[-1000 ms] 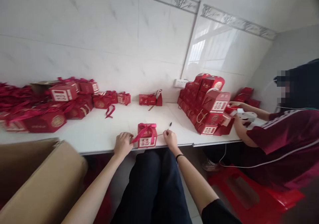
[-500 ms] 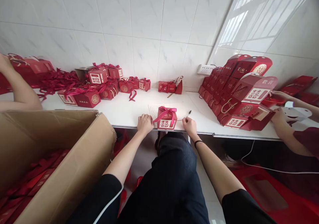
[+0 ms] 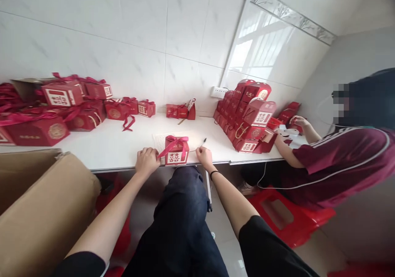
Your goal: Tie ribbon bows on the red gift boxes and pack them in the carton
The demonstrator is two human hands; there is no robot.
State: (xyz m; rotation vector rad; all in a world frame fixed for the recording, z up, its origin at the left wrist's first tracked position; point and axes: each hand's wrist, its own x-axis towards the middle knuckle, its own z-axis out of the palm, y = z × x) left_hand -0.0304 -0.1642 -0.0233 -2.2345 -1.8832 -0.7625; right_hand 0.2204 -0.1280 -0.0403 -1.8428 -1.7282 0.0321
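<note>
A small red gift box [image 3: 176,157] with a white label stands upright at the table's front edge. A pink-red ribbon [image 3: 177,142] is tied in a bow on its top. My left hand [image 3: 147,160] rests left of the box, fingers curled and closed on the ribbon's tail. To the right of the box, my right hand [image 3: 204,156] is closed in a pinch. A thin cord [image 3: 192,150] runs from the box to its fingertips. Just beyond that hand lies a dark-tipped pen [image 3: 204,141]. Behind the box is a printed sheet of paper [image 3: 159,140], partly covered.
Ribboned red boxes [image 3: 37,127] are piled at the left, and stacked boxes [image 3: 247,116] stand at the right. A cardboard carton [image 3: 46,195] is at my left. A co-worker [image 3: 348,158] handles box parts on the right, near a red stool [image 3: 286,215]. A power strip [image 3: 219,91] is by the wall.
The view has swung to the right, so more of the co-worker shows and the carton sits further left. Both hands stay beside the box, which has hardly moved on the table.
</note>
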